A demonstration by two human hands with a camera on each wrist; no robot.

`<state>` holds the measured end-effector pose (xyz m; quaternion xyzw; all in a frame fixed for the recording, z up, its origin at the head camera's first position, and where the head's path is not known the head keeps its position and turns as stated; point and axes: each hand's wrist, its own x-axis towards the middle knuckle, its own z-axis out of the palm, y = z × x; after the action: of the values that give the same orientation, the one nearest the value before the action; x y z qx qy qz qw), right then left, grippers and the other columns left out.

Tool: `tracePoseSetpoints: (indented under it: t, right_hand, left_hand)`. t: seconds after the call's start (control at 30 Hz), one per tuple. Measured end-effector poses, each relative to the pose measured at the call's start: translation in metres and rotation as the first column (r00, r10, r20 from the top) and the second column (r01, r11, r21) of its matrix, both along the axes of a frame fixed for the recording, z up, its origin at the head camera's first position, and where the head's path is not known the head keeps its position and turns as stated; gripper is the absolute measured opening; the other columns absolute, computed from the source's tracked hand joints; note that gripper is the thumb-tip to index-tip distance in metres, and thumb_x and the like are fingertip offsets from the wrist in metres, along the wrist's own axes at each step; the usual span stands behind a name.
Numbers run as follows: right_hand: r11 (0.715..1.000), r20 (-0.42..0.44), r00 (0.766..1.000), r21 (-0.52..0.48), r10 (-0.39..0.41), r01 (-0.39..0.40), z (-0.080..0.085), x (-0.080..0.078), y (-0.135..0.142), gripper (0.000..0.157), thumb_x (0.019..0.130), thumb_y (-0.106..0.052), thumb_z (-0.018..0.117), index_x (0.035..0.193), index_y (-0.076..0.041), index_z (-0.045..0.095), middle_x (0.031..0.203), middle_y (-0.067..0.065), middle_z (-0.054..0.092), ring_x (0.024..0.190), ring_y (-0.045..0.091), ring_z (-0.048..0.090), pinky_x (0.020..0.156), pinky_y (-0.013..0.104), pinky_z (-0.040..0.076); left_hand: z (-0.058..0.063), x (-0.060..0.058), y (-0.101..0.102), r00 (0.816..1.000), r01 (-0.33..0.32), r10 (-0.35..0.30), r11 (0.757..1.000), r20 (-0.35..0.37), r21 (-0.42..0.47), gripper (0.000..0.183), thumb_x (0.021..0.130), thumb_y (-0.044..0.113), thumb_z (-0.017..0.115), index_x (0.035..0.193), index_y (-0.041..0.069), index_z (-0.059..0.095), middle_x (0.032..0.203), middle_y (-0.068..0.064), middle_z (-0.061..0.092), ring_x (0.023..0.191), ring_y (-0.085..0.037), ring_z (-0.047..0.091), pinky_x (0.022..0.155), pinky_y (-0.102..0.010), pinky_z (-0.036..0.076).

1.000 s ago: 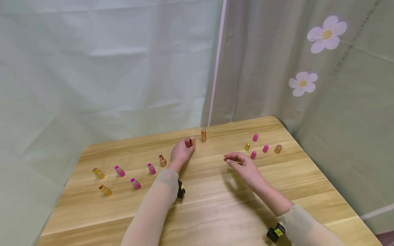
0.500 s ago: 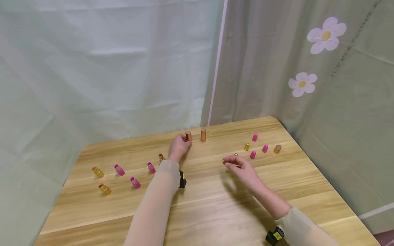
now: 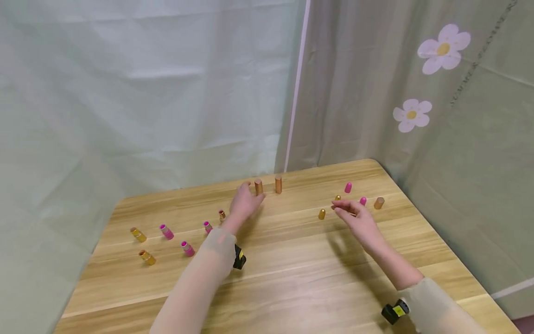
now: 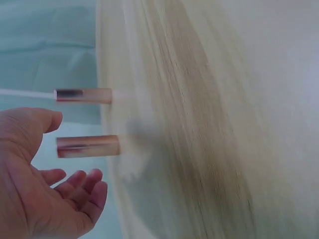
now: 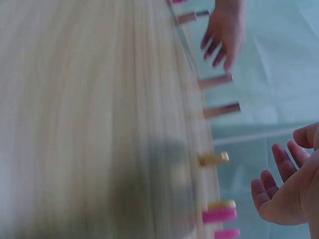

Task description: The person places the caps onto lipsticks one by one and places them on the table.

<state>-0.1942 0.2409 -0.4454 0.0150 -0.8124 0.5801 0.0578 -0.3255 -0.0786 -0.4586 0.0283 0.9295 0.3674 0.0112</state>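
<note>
A copper lipstick tube stands upright near the table's back edge. My left hand is around it with thumb and fingers apart; the left wrist view shows a gap between the fingers and the tube. Just right of it stands a second copper tube. My right hand hovers above the table by the bullet-shaped gold caps, one to its left and another behind its fingertips. Nothing shows between its loosely bent fingers in the right wrist view.
Uncapped lipstick bases stand at the left: gold, pink and a copper one partly behind my left hand. Pink caps and a short copper piece stand at the right. Curtains hang behind the wooden table.
The left hand first shifted the copper tube back and left, then spread its fingers off it. The right hand moved right, leaving a gold cap standing in view.
</note>
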Motion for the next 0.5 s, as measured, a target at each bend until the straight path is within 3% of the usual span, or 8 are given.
tracePoseSetpoints:
  t: [0.13,0.23,0.37,0.5]
  right_hand:
    - [0.996,-0.027,0.998,0.069,-0.063,0.065,0.006,-0.002,0.026,0.042,0.105,-0.030,0.060,0.134,0.001,0.061,0.130,0.019,0.064,0.113,0.016,0.058,0.089,0.015,0.045]
    - [0.986,-0.049,0.993,0.117,-0.110,0.115,0.010,-0.002,0.044,0.043,0.106,-0.033,0.058,0.134,-0.001,0.061,0.130,0.018,0.064,0.113,0.009,0.055,0.088,0.015,0.044]
    - [0.977,-0.075,0.984,0.129,-0.159,0.168,0.012,-0.003,0.066,0.043,0.105,-0.033,0.059,0.134,-0.002,0.061,0.127,0.015,0.065,0.108,0.004,0.057,0.085,0.014,0.044]
    - [0.970,-0.106,0.974,0.114,-0.201,0.213,0.012,-0.002,0.085,0.041,0.105,-0.031,0.059,0.133,-0.001,0.061,0.117,-0.001,0.068,0.100,0.002,0.059,0.081,0.014,0.044]
  left_hand:
    - [0.010,0.012,0.001,0.995,0.058,-0.061,0.997,-0.072,-0.053,0.079,0.098,0.047,0.065,0.155,0.000,0.035,0.150,-0.024,0.046,0.136,-0.041,0.047,0.110,-0.053,0.041]
    - [0.015,0.022,0.004,0.982,0.128,-0.142,0.985,-0.127,-0.113,0.077,0.098,0.046,0.065,0.155,0.002,0.037,0.147,-0.022,0.050,0.134,-0.039,0.048,0.110,-0.052,0.041]
    - [0.018,0.037,0.009,0.951,0.227,-0.258,0.957,-0.173,-0.178,0.074,0.098,0.044,0.067,0.155,0.004,0.040,0.144,-0.019,0.054,0.133,-0.037,0.050,0.110,-0.051,0.041]
    - [0.019,0.053,0.012,0.907,0.315,-0.365,0.919,-0.211,-0.237,0.072,0.098,0.043,0.068,0.155,0.008,0.042,0.148,-0.015,0.053,0.136,-0.034,0.048,0.114,-0.050,0.037]
